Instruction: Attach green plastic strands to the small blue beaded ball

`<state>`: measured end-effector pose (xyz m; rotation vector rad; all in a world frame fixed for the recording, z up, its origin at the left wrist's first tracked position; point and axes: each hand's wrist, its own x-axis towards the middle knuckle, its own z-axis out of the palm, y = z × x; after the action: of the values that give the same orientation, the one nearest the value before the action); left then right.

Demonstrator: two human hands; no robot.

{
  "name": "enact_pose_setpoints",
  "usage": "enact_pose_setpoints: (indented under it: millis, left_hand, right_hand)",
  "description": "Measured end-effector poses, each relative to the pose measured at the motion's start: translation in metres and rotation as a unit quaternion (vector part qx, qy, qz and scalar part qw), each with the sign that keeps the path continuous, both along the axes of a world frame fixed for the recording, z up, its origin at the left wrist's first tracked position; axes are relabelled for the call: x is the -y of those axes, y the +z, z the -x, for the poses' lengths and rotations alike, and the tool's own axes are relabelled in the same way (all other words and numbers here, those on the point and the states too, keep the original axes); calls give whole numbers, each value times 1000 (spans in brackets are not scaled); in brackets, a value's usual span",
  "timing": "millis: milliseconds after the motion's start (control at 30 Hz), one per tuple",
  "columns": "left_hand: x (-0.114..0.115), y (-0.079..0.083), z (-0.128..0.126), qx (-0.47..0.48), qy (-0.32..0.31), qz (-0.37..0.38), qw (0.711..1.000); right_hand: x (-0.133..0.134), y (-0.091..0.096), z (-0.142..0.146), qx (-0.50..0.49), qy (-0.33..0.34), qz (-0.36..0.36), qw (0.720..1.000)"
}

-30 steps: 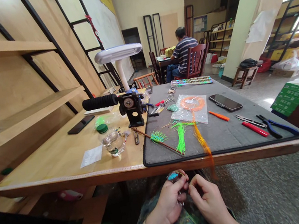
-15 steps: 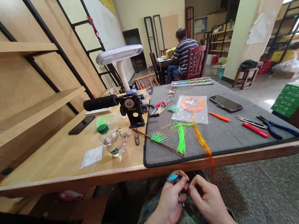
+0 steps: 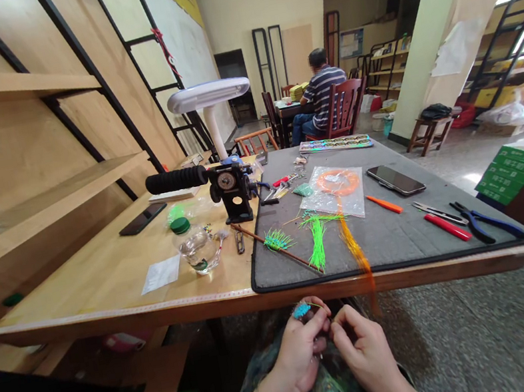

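Below the table edge, over my lap, both hands meet. My left hand [image 3: 299, 351] is closed in a pinch on a small blue-green glittery lure piece [image 3: 302, 310] with a thin wire. My right hand [image 3: 364, 347] is closed too, its fingertips pinching the same wire just right of the left thumb; what else it holds is too small to see. On the grey mat [image 3: 390, 234] above lie green strands [image 3: 318, 243], orange strands [image 3: 356, 254] and a thin brown stick [image 3: 276, 247].
A wooden table [image 3: 104, 278] holds a black winding tool with foam handle [image 3: 220, 186], a glass jar [image 3: 198, 251], a lamp [image 3: 209, 97], two phones, pliers [image 3: 484, 221] and cutters. A person in a striped shirt [image 3: 322, 94] sits at a far table. Shelves rise at left.
Both hands stay pinched together in my lap; the fingers shift only slightly around the lure piece. Nothing on the table has moved.
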<state>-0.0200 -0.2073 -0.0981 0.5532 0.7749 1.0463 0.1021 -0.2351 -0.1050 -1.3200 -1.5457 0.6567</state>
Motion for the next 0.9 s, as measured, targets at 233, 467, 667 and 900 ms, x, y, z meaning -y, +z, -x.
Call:
enact_pose_setpoints:
  millis: [233,467,667,900]
  left_hand:
    - [0,2,0,-6,2,3,1000]
    - [1,5,0,-13,6,1,1000]
    - [1,2,-1,-18,10,-3,1000]
    - [0,-2,0,-9,6,6,1000]
  right_hand:
    - [0,1,0,-1,4,10,1000]
    - [0,4,1,11,-1,-2,1000]
    - [0,2,0,12,-2,-6,1000]
    - [0,3,1,3,-1,0,1000]
